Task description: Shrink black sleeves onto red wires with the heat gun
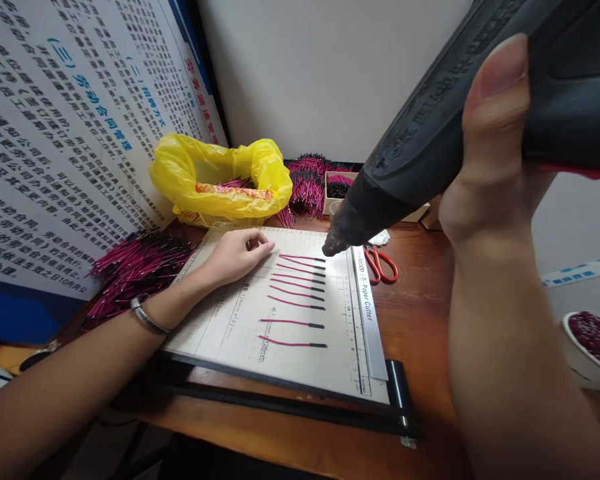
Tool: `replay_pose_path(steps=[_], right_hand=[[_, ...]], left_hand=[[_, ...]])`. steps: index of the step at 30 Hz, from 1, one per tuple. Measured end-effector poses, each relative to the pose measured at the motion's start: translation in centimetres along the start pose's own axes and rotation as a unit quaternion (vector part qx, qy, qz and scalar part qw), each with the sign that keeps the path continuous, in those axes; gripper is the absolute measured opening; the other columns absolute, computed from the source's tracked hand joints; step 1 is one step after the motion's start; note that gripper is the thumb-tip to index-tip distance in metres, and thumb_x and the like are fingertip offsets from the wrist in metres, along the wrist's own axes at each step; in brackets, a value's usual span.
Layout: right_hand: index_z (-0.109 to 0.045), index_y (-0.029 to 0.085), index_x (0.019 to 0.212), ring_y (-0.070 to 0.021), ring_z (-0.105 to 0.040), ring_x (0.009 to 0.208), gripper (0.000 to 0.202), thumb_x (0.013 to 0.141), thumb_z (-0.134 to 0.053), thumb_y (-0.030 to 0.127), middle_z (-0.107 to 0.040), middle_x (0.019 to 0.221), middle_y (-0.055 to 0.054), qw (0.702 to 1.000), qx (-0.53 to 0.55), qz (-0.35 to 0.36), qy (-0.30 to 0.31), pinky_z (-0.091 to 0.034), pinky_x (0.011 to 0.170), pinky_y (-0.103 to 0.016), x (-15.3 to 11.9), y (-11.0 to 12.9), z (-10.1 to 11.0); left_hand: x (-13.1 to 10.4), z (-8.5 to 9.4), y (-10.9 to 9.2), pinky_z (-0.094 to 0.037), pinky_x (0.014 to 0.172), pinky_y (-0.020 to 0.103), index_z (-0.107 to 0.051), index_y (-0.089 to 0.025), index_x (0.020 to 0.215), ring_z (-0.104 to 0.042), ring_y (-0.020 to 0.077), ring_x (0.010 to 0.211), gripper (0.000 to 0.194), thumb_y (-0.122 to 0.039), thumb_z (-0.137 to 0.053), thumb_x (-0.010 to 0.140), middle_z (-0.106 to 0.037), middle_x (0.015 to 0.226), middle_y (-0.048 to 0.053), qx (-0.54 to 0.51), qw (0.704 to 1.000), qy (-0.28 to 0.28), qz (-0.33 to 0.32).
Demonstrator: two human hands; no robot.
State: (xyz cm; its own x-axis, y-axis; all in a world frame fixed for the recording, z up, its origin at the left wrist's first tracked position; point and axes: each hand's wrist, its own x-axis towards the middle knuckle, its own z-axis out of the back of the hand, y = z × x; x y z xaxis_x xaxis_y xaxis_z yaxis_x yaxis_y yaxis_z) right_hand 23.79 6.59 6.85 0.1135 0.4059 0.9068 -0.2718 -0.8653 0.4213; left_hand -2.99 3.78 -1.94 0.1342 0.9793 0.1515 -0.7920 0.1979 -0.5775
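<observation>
Black-sleeved magenta wires (pixel 316 325) already lie aligned near the cream cutter board's (pixel 340 363) right edge; right hand (pixel 493 157) grips dark-grey plastic heat gun (pixel 415 147), left hand's (pixel 235 257) hold unclear.

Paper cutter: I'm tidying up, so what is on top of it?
Pink wires with black ends lie in a column on the paper cutter. The left hand covers part of it; whatever lies beneath that hand, or behind the heat gun, cannot be seen.
</observation>
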Motion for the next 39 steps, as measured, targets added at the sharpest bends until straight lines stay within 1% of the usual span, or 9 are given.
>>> replay_pose_path(steps=[4, 8, 13, 16, 19, 26, 29, 33, 39], right_hand=[[-0.072, 0.045, 0.118, -0.0195, -0.032, 0.156, 0.038, 0.088, -0.064, 0.067, -0.067, 0.127, 0.013, 1.000, 0.003, -0.015, -0.004, -0.025, 0.135, -0.039, -0.1, 0.4, 0.0], [-0.073, 0.042, 0.119, -0.0192, -0.032, 0.156, 0.042, 0.089, -0.062, 0.069, -0.066, 0.131, 0.013, 1.000, -0.001, -0.012, 0.011, -0.018, 0.136, -0.038, 0.1, 0.3, 0.0], [-0.077, 0.037, 0.107, -0.0160, -0.032, 0.156, 0.031, 0.091, -0.065, 0.060, -0.070, 0.125, 0.012, 0.999, 0.036, 0.003, 0.008, -0.019, 0.135, -0.031, 0.1, 0.2, -0.3], [-0.076, 0.032, 0.111, -0.0147, -0.030, 0.156, 0.028, 0.095, -0.063, 0.051, -0.070, 0.125, 0.010, 0.999, 0.050, -0.004, -0.010, -0.020, 0.134, -0.030, -0.1, 0.6, -0.6], [-0.074, 0.032, 0.115, -0.0163, -0.029, 0.157, 0.030, 0.093, -0.065, 0.050, -0.070, 0.125, 0.009, 0.999, 0.021, -0.031, -0.022, -0.017, 0.136, -0.033, -0.3, 1.0, -0.7], [-0.074, 0.036, 0.114, -0.0139, -0.025, 0.158, 0.027, 0.092, -0.067, 0.051, -0.070, 0.124, 0.013, 0.999, 0.025, -0.033, -0.011, -0.018, 0.135, -0.030, -0.4, 1.0, -0.8], [-0.075, 0.039, 0.114, -0.0155, -0.022, 0.159, 0.029, 0.092, -0.066, 0.054, -0.070, 0.125, 0.014, 1.000, 0.016, -0.025, -0.003, -0.017, 0.136, -0.032, -0.4, 0.9, -0.8], [-0.076, 0.043, 0.110, -0.0145, -0.022, 0.158, 0.022, 0.091, -0.067, 0.049, -0.070, 0.123, 0.020, 0.998, 0.052, -0.018, -0.007, -0.018, 0.133, -0.029, -0.4, 0.9, -1.0], [-0.074, 0.032, 0.118, -0.0149, -0.023, 0.158, 0.042, 0.086, -0.070, 0.059, -0.071, 0.127, 0.011, 0.998, 0.040, -0.035, -0.025, -0.021, 0.133, -0.027, -0.7, 0.6, -0.9]], left_hand=[[1.1, 0.4, -0.4, -0.033, 0.059, 0.028, -0.057, -0.021, 0.060, -0.049, 0.0162, 0.059, 0.038, -0.050, -0.055, 0.085, -0.059, 0.058, 0.000, 0.032, 0.999, 0.026, 0.004], [2.2, 0.6, -0.8, -0.028, 0.056, 0.031, -0.046, -0.022, 0.048, -0.044, 0.0154, 0.049, 0.051, -0.056, -0.057, 0.085, -0.048, 0.046, -0.001, 0.062, 0.996, 0.059, 0.009], [2.0, 0.3, -0.7, -0.025, 0.058, 0.032, -0.043, -0.022, 0.051, -0.041, 0.0158, 0.053, 0.047, -0.053, -0.052, 0.084, -0.048, 0.052, 0.000, 0.073, 0.996, 0.043, -0.007], [1.4, 0.4, -0.5, -0.025, 0.058, 0.031, -0.038, -0.022, 0.052, -0.038, 0.0144, 0.055, 0.045, -0.052, -0.047, 0.084, -0.043, 0.053, -0.001, 0.056, 0.997, 0.052, -0.027], [1.2, 0.6, -0.4, -0.026, 0.057, 0.030, -0.035, -0.022, 0.053, -0.033, 0.0132, 0.055, 0.045, -0.052, -0.045, 0.084, -0.036, 0.053, -0.002, 0.041, 0.997, 0.058, -0.039], [1.4, 0.7, 0.3, -0.023, 0.057, 0.031, -0.034, -0.022, 0.051, -0.029, 0.0118, 0.053, 0.045, -0.046, -0.059, 0.080, -0.034, 0.051, -0.004, 0.041, 0.999, 0.014, -0.023], [1.5, 0.7, 0.6, -0.022, 0.057, 0.032, -0.033, -0.023, 0.050, -0.030, 0.0118, 0.053, 0.047, -0.044, -0.059, 0.082, -0.033, 0.050, -0.004, 0.044, 0.999, -0.007, -0.016], [1.6, 0.8, 0.7, -0.021, 0.056, 0.032, -0.031, -0.023, 0.048, -0.028, 0.0117, 0.052, 0.049, -0.043, -0.057, 0.084, -0.031, 0.050, -0.004, 0.042, 0.999, -0.020, -0.012], [1.8, 1.1, 1.3, -0.021, 0.055, 0.032, -0.030, -0.023, 0.046, -0.028, 0.0111, 0.050, 0.051, -0.042, -0.059, 0.083, -0.029, 0.049, -0.004, 0.042, 0.999, -0.014, 0.010]])
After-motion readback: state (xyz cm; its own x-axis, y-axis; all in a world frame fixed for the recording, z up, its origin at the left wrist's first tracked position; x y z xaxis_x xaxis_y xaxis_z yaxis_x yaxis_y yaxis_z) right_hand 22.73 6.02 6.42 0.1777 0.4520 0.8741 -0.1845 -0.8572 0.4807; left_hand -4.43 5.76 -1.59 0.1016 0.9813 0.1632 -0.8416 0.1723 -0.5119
